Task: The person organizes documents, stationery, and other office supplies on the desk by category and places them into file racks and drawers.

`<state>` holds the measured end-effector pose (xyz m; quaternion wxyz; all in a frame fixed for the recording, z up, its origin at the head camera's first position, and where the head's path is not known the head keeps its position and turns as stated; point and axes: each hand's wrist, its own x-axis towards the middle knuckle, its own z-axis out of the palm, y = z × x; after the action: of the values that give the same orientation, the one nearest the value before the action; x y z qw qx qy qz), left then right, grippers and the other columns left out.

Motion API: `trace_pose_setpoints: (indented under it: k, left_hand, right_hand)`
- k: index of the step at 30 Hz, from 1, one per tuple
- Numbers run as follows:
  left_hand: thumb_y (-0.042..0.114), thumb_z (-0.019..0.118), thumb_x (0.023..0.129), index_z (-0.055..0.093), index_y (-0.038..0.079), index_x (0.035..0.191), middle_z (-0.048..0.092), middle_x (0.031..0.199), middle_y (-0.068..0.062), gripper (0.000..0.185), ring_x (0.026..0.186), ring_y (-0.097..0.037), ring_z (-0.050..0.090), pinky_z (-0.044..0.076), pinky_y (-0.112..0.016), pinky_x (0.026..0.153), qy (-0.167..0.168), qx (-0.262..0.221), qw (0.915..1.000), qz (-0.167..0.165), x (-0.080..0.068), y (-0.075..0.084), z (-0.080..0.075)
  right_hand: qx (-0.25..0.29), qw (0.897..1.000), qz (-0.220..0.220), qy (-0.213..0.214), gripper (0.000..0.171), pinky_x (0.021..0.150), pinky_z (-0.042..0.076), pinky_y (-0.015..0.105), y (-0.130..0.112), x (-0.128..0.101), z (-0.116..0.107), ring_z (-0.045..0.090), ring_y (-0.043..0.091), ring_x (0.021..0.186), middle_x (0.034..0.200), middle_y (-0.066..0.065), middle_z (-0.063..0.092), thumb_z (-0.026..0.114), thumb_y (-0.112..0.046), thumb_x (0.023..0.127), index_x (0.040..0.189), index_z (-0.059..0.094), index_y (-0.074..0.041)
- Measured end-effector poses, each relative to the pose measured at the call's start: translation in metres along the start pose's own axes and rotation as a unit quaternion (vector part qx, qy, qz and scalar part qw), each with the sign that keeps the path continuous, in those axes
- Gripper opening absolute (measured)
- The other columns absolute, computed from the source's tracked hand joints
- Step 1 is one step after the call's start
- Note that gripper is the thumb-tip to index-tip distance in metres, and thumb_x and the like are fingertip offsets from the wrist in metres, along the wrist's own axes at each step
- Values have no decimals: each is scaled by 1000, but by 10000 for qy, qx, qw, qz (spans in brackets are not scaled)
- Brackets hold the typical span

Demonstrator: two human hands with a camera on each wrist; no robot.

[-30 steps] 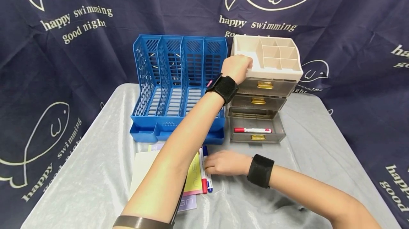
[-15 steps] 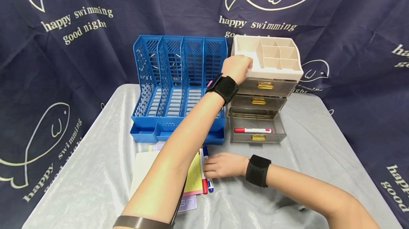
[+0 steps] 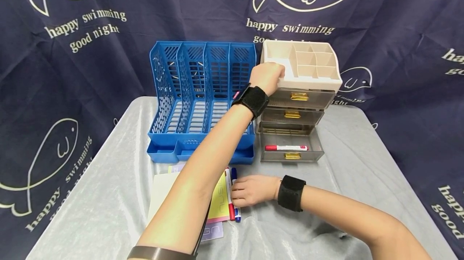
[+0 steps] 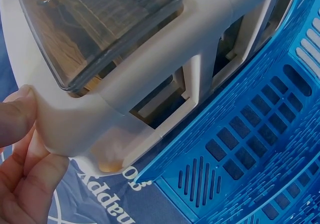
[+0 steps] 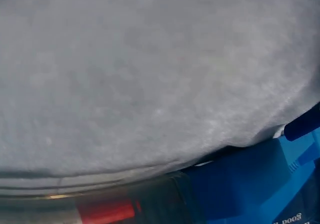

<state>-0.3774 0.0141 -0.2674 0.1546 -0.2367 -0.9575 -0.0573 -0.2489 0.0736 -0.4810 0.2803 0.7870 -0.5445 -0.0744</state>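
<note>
Blue marker (image 3: 235,195), lying on the desk (image 3: 344,179) beside a red marker (image 3: 228,193), just right of a stack of coloured paper (image 3: 221,201). The right hand (image 3: 253,190) is laid over the blue marker, fingertips on its barrel; whether the fingers are actually closed round it cannot be told from the head view, and the right wrist view gives only grey cloth and a blurred red-capped pen.

Left hand (image 3: 267,76) is raised to the front-left top corner of the beige drawer organizer (image 3: 308,64). In the left wrist view the fingers (image 4: 20,119) are seen curled round that corner, gripping it.

The organizer's bottom drawer (image 3: 290,145) is pulled out, a red-capped marker (image 3: 286,147) lying across it. The two upper drawers are closed. A blue file rack (image 3: 203,98) is set just left of the organizer, nearly touching. A dark fish-print cloth hangs behind.
</note>
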Motion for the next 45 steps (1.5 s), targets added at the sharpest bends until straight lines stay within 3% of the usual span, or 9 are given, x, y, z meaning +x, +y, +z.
trace_pose_setpoints:
  k: [9, 16, 24, 27, 39, 45]
  left_hand:
    - [9, 57, 89, 69, 19, 105, 68, 107, 2, 23, 96, -14, 63, 50, -32, 81, 16, -23, 10000, -5, 0, 0, 0]
    - [8, 58, 88, 70, 19, 105, 68, 107, 2, 24, 96, -14, 63, 50, -32, 81, 45, -38, 10000, -34, 0, -1, 0]
    - [8, 58, 88, 70, 19, 106, 68, 108, 1, 24, 97, -15, 63, 50, -32, 82, 9, -61, 10000, 26, 0, -2, 2]
    - [8, 59, 88, 70, 19, 106, 68, 107, 1, 24, 96, -15, 63, 50, -32, 81, 9, -40, 10000, 22, 0, -1, 2]
    - [9, 57, 89, 69, 19, 106, 68, 107, 2, 24, 97, -14, 63, 50, -32, 82, -15, -12, 10000, 7, -1, -1, 0]
    - [8, 57, 89, 69, 19, 106, 68, 107, 1, 23, 96, -15, 62, 50, -32, 82, -10, -21, 10000, -14, -1, -1, 0]
  right_hand:
    - [28, 10000, 64, 63, 15, 75, 48, 23, 1, 1, -16, 55, 11, 88, 91, -6, 56, 42, -17, 97, 93, 56, -16]
    - [-192, 9996, 193, 24, 18, 77, 47, 23, 14, 0, -40, 53, 13, 86, 92, -4, 55, 40, -10, 97, 93, 56, -15]
    - [-494, 9949, 843, -260, 29, 82, 49, 26, 35, -12, -68, 54, 15, 89, 98, -1, 59, 31, -1, 99, 100, 59, -12]
    - [-495, 9914, 1162, -343, 27, 82, 49, 26, 42, -22, -74, 54, 16, 90, 99, 1, 59, 35, 0, 97, 104, 59, -10]
    - [-12, 9661, 2533, -497, 16, 71, 49, 28, 63, -75, -81, 54, 19, 85, 94, 3, 61, 59, -10, 84, 99, 62, -7]
    - [294, 9395, 3344, -688, 18, 68, 52, 29, 70, -97, -81, 56, 19, 84, 92, 4, 62, 70, -4, 79, 96, 65, -6]
